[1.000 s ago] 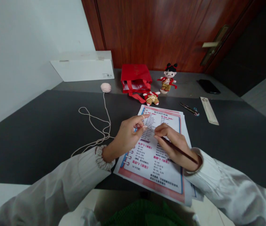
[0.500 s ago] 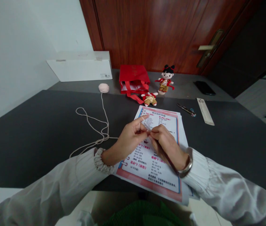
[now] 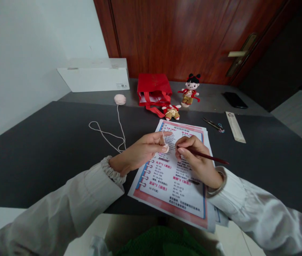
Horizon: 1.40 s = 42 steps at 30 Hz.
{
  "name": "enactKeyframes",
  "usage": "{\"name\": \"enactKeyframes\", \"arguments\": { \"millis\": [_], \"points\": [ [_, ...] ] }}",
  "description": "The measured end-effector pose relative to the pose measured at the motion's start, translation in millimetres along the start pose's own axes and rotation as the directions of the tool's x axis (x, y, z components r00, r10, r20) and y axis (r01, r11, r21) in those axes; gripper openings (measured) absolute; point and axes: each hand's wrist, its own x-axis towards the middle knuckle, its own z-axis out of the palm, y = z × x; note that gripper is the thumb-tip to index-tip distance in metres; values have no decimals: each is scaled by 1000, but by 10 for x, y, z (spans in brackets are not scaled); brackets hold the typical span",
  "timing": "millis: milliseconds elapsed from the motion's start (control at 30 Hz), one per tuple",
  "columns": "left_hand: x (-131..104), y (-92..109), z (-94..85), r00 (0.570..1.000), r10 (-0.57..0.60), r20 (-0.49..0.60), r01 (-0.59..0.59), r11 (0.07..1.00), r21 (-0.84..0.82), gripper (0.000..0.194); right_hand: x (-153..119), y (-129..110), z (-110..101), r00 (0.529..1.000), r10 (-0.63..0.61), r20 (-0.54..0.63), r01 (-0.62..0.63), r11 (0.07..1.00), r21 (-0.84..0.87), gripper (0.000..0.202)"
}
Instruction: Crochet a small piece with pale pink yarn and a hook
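Observation:
Between the thumb and fingers of my left hand (image 3: 142,151) is a small pale pink crocheted piece (image 3: 166,148), with yarn looped over the index finger. My right hand (image 3: 197,158) grips a dark reddish-brown crochet hook (image 3: 211,156) like a pen, its handle pointing right. A small gap separates the two hands, both above a printed pattern sheet (image 3: 172,208) with red headings. Loose pale yarn (image 3: 104,133) runs from a small ball (image 3: 120,99) at the left back and curls on the dark table beside my left wrist.
Behind the sheet are a red bag (image 3: 154,85), a headless doll body (image 3: 171,112) and a standing doll (image 3: 191,90). Small scissors (image 3: 213,124), a flat pale packet (image 3: 235,127) and a black phone (image 3: 235,100) lie at the right. A white box (image 3: 94,79) stands back left.
My hands have moved apart. The pale piece now shows at my left fingertips and the hook's handle is visible in my right hand. Less loose yarn shows near my left wrist.

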Motion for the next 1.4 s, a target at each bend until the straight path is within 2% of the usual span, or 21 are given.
{"name": "enactKeyframes", "arguments": {
  "millis": [100, 200, 367, 500, 700, 767, 833, 900, 967, 1067, 1167, 1300, 1400],
  "points": [
    [-13, 42, -57, 999, 27, 19, -29, 993, 111, 48, 29, -49, -26, 999, 45, 4, -45, 992, 116, 7],
    [-26, 65, -94, 996, 22, 83, -36, 983, 177, 44, 49, -64, -66, 995, 95, 24, -98, 977, 188, 7],
    [-43, 98, -132, 982, -27, 185, -26, 960, 279, 38, 67, -104, -146, 985, 135, 112, -154, 969, 192, 6],
    [-58, 127, -144, 962, -108, 251, 29, 955, 297, 40, 84, -159, -200, 973, 138, 186, -166, 976, 144, 6],
    [-77, 164, -151, 932, -167, 322, 59, 946, 318, 47, 105, -172, -221, 948, 183, 260, -255, 925, 280, 7],
    [-80, 165, -129, 939, -146, 311, 32, 938, 345, 48, 116, -159, -207, 938, 229, 261, -312, 885, 345, 8],
    [-79, 150, -89, 965, -77, 251, -29, 920, 392, 50, 124, -140, -171, 920, 310, 240, -386, 822, 418, 10],
    [-69, 113, -42, 986, 36, 165, -110, 879, 464, 53, 123, -119, -114, 898, 392, 201, -439, 756, 486, 13],
    [-51, 59, -3, 980, 168, 102, -197, 816, 543, 53, 112, -101, -41, 888, 437, 144, -442, 722, 533, 14],
    [-24, -18, 25, 959, 267, 90, -264, 736, 623, 51, 86, -81, 58, 899, 435, 43, -389, 753, 531, 15],
    [-11, -50, 30, 958, 273, 87, -267, 738, 620, 53, 72, -59, 94, 921, 389, -20, -332, 809, 485, 15],
    [-15, -25, 36, 965, 255, 61, -238, 756, 610, 54, 62, -15, 58, 942, 336, 21, -317, 864, 392, 12],
    [-29, -8, 54, 974, 217, 68, -214, 773, 598, 54, 36, 14, 38, 957, 282, 60, -288, 921, 262, 11]
  ]
}}
